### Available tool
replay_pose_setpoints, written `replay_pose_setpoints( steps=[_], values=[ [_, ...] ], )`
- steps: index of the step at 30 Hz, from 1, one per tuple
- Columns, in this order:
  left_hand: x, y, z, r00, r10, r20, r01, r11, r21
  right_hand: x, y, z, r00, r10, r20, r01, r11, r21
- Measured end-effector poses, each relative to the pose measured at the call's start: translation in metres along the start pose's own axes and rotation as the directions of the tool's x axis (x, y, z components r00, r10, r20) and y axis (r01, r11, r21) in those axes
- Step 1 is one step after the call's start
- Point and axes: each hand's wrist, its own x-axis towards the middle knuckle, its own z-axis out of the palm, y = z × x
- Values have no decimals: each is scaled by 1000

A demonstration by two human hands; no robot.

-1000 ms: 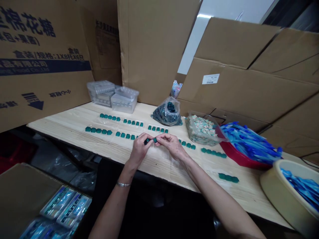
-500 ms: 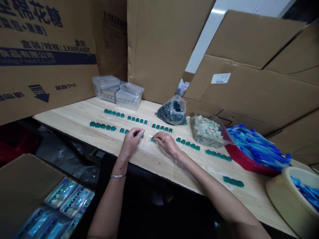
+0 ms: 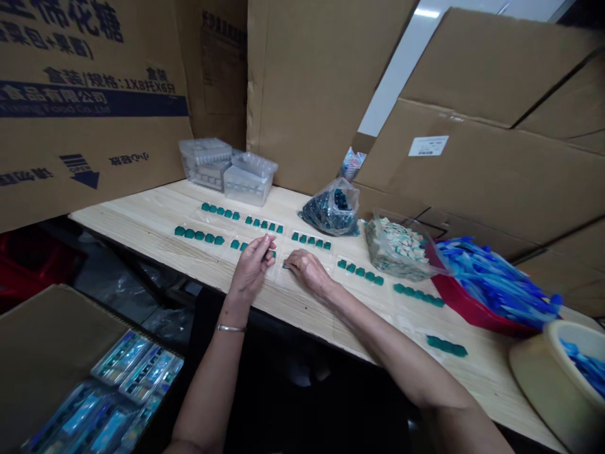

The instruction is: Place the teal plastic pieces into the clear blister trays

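Note:
My left hand (image 3: 249, 268) is closed over the table, thumb and fingers together. Something dark shows between them, too hidden to name. Beside it, my right hand (image 3: 308, 270) points down, fingertips pinched on a small dark green piece at a clear plastic tray (image 3: 280, 275). Small green hexagonal pieces (image 3: 198, 235) lie in short rows across the table, several of them in shallow clear trays. One such row (image 3: 360, 272) is just right of my right hand. Part of the row behind my left hand is hidden by its fingers.
Behind the rows stand clear plastic boxes (image 3: 248, 183), a bag of dark green pieces (image 3: 331, 211) and a tub of pale chips (image 3: 399, 243). At right are a red basin (image 3: 466, 312) of blue sticks and a cream bucket (image 3: 534, 362). A carton of packed sets (image 3: 51, 334) stands lower left.
My left hand has turned a little, its fingers now pointing more upward. My right fingertips have shifted slightly at the tray, and the green piece under them shows less. The whole view has shifted slightly.

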Motion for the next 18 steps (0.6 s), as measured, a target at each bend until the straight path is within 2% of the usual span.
replay_pose_setpoints(
  steps=[3,6,9,12,15,18],
  values=[
    [0,0,6,986,-162,-44,140,938,-317,-1,-1,-7,999,9,-38,-6,998,66],
    [1,0,10,956,-294,-23,245,835,-492,1,-10,-23,981,75,-182,-43,984,173],
    [1,-2,14,954,-298,23,266,813,-518,7,-26,-38,963,86,-255,-25,972,234],
    [0,-3,16,960,-272,70,269,820,-505,15,-37,-42,977,2,-215,38,982,184],
    [-2,-2,17,956,-267,124,293,817,-497,20,-37,-38,986,-49,-160,76,983,168],
    [-2,-2,18,950,-261,173,313,814,-490,22,-31,-34,984,23,-175,25,964,266]
  ],
)
